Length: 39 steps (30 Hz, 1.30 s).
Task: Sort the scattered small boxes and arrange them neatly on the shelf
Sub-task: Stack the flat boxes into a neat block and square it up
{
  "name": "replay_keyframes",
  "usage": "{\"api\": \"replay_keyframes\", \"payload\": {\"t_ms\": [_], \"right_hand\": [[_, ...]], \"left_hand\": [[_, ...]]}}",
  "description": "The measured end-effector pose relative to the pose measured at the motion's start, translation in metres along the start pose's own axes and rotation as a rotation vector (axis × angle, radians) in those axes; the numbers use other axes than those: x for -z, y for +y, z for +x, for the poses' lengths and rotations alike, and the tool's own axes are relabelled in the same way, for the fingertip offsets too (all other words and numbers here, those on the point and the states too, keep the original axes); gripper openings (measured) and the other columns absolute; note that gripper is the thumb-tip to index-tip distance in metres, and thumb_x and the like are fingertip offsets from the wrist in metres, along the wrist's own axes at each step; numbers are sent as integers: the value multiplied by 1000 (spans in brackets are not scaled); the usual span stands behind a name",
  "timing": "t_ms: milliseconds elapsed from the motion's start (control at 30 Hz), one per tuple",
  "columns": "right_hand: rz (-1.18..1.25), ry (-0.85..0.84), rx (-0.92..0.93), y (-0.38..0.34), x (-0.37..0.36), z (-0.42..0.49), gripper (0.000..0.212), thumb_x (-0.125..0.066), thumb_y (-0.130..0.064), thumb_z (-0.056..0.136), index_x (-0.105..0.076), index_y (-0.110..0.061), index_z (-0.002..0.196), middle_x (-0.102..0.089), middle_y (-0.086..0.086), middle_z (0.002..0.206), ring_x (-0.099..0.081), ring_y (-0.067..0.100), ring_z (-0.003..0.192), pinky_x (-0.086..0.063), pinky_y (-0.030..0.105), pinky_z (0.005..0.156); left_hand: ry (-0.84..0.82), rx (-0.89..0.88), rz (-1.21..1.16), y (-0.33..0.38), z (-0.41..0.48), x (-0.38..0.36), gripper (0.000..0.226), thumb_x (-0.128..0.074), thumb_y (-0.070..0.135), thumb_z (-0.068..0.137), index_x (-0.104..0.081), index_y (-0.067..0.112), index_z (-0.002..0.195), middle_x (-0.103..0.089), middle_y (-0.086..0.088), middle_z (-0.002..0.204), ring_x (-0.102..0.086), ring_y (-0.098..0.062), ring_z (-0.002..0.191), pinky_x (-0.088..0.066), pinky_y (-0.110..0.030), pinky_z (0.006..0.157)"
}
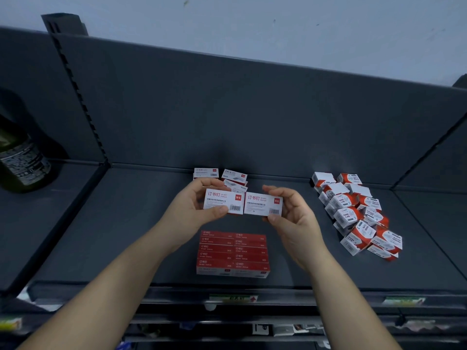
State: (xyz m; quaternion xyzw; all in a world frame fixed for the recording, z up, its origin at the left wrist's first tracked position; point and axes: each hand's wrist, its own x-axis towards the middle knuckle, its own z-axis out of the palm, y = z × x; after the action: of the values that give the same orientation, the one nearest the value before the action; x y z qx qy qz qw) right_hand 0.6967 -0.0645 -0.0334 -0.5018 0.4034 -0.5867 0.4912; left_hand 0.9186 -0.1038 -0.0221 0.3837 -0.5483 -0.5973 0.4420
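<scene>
My left hand (193,207) grips a white staple box (222,201) with a red logo, held above the dark shelf (141,223). My right hand (290,213) grips a matching staple box (262,203), and the two boxes touch end to end. Below them, near the shelf's front, stands a neat block of red staple boxes (232,253) in two columns. Behind my hands lie a few loose staple boxes (233,176) by the back panel. On the right sits a scattered heap of white-and-red paper clip boxes (358,213).
A dark bottle (21,157) with a label stands on the neighbouring shelf section at the far left, past a divider. Price tags (233,298) run along the shelf's front rail. Lower shelves with small goods show beneath.
</scene>
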Motion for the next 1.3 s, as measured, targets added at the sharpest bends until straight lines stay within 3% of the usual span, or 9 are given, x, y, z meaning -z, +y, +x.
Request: {"api": "replay_keyframes", "payload": {"t_ms": [200,367,533,700,1067,1200,1300], "right_hand": [[-174,2,-50,-2,-2,5,36,-55,15,89,-60,-15,107,-71,0,109,-66,16,106,-55,28,88],[-349,6,-64,0,-6,9,33,-63,7,88,-62,-22,104,-70,-13,99,-65,2,94,-52,19,78],[-563,18,-93,22,-10,12,30,-67,-3,88,-63,-31,95,-69,-12,95,-64,2,90,-50,15,74],[-716,-22,-165,38,-4,15,21,-67,-12,90,-65,-32,95,-67,-17,95,-61,-4,90,-45,9,72],[-603,-56,-323,51,1,2,11,-61,-21,95,-70,-28,95,-70,-10,93,-64,1,83,-48,12,70],[-594,-76,-327,52,3,-1,11,-62,-23,95,-69,-31,96,-70,-9,98,-65,4,88,-50,16,72],[-611,-98,-332,50,4,0,11,-62,-24,95,-69,-32,98,-70,-10,99,-66,4,88,-50,16,72]], "left_hand": [[-14,-1,36,-2,5,2,37,-68,-6,84,-60,18,111,-71,-3,112,-68,-16,104,-55,-23,83],[-19,10,44,-9,13,6,30,-63,-5,87,-61,16,109,-71,-3,109,-69,-16,102,-56,-26,84],[53,54,190,-29,24,13,27,-74,1,80,-66,20,98,-74,5,104,-68,-12,101,-53,-32,89],[63,191,309,-50,29,16,21,-74,6,83,-70,24,94,-74,8,98,-69,-9,92,-54,-23,72],[-147,217,346,-66,16,14,24,-54,6,97,-70,22,102,-70,8,90,-64,2,80,-49,-14,70],[-173,186,359,-74,10,18,33,-50,10,99,-71,36,98,-70,11,95,-64,-2,86,-49,-19,77],[-189,177,347,-75,9,19,33,-48,10,100,-71,34,101,-70,8,102,-65,-5,90,-50,-19,78]]}}
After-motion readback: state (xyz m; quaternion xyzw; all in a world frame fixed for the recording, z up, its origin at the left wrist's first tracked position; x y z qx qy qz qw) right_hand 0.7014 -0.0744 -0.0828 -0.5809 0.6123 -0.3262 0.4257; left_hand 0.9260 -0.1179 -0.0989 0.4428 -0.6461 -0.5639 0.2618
